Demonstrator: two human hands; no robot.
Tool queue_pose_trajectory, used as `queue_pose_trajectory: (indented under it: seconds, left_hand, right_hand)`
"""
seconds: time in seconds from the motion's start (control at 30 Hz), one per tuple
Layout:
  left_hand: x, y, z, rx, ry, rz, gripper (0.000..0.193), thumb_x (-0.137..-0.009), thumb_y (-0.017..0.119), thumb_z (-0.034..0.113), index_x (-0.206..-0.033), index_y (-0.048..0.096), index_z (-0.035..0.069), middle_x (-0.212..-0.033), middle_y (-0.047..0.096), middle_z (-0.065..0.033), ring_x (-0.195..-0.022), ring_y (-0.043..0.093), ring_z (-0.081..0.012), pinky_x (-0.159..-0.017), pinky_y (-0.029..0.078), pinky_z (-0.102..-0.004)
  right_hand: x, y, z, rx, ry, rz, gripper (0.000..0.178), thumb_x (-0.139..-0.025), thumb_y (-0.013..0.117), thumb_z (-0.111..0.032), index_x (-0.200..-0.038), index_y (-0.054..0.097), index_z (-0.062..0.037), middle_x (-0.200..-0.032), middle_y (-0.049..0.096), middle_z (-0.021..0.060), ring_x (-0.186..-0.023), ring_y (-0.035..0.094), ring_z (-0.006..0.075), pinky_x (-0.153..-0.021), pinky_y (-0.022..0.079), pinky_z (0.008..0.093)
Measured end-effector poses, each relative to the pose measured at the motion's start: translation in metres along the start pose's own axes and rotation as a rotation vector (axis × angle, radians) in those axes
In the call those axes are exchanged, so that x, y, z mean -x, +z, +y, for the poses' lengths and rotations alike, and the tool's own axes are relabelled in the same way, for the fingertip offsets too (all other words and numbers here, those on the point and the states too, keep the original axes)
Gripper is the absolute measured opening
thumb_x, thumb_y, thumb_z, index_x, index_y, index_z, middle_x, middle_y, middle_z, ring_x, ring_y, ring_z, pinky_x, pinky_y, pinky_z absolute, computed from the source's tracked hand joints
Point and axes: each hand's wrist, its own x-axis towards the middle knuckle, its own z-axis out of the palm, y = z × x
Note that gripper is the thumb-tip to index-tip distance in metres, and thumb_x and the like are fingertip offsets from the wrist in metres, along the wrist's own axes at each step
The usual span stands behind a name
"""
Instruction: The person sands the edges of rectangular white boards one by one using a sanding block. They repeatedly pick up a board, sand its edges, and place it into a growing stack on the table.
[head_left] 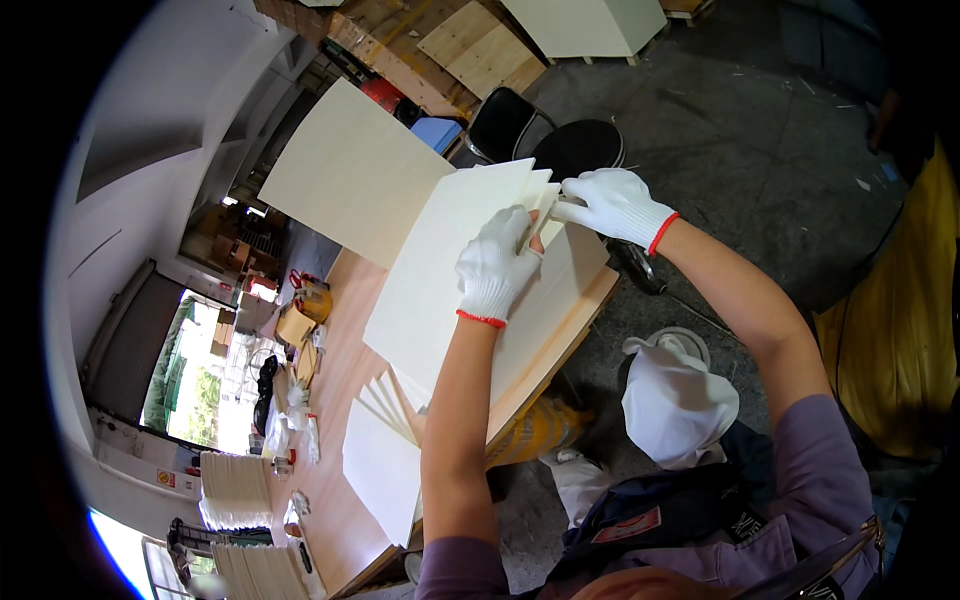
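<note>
Large off-white sheets (450, 260), stiff like thin board, lie fanned in a tilted stack on the wooden table. Both my hands wear white knitted gloves with red cuffs. My left hand (497, 262) is closed around the near side of the upper sheets, bare thumb and fingertip showing at their edge. At the sheets' right corners, my right hand (618, 205) has its fingers bent against the edges, pinching there. Beneath them, another sheet (565, 260) lies along the table edge. One more big sheet (355, 175) stands up behind the stack.
Smaller white sheets (385, 455) lie fanned on the table (345, 330) near my left forearm. Farther left are clutter and stacked sheets (235, 490). A black chair (575, 145) stands beyond my hands. A white cloth-like thing (680, 400) is below my right arm; yellow sheeting (890, 330) hangs right.
</note>
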Motion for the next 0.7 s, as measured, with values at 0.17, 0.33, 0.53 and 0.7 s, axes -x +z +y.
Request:
queue_pose_trajectory:
  seconds: [0.17, 0.33, 0.53, 0.7]
  left_hand:
    - [-0.024, 0.011, -0.011, -0.076, -0.073, -0.043, 0.028, -0.091, 0.071, 0.027, -0.117, 0.072, 0.018, -0.117, 0.073, -0.0066, -0.103, 0.071, -0.0319, -0.086, 0.057, -0.0431]
    - [-0.024, 0.009, -0.015, -0.027, -0.087, -0.080, 0.033, -0.094, 0.069, 0.027, -0.126, 0.071, 0.018, -0.122, 0.073, -0.0069, -0.109, 0.070, -0.0330, -0.089, 0.056, -0.0435]
    - [-0.002, -0.007, 0.001, 0.367, -0.250, -0.100, 0.035, -0.099, 0.067, 0.028, -0.132, 0.071, 0.017, -0.118, 0.076, -0.0129, -0.099, 0.074, -0.0296, -0.089, 0.057, -0.0379]
    - [-0.001, -0.003, -0.009, 0.434, -0.282, -0.122, 0.037, -0.097, 0.072, 0.031, -0.132, 0.072, 0.017, -0.117, 0.078, -0.0150, -0.093, 0.075, -0.0272, -0.087, 0.056, -0.0361]
  right_hand:
    - [-0.010, -0.005, -0.001, 0.188, -0.240, 0.127, 0.046, -0.102, 0.055, -0.054, -0.096, 0.070, -0.0113, -0.083, 0.070, 0.0113, -0.084, 0.071, 0.0313, -0.073, 0.056, 0.0457]
    - [-0.020, -0.004, -0.018, -0.161, -0.080, 0.082, 0.044, -0.102, 0.055, -0.051, -0.105, 0.073, -0.0112, -0.094, 0.074, 0.0158, -0.093, 0.071, 0.0357, -0.082, 0.055, 0.0470]
    - [-0.016, 0.005, -0.026, -0.594, 0.218, 0.072, 0.049, -0.107, 0.044, -0.051, -0.117, 0.067, -0.0096, -0.104, 0.072, 0.0188, -0.100, 0.067, 0.0417, -0.085, 0.050, 0.0491]
    - [-0.016, 0.021, -0.024, -0.580, 0.202, 0.144, 0.051, -0.107, 0.045, -0.054, -0.110, 0.065, -0.0070, -0.094, 0.068, 0.0179, -0.092, 0.066, 0.0405, -0.080, 0.049, 0.0468]
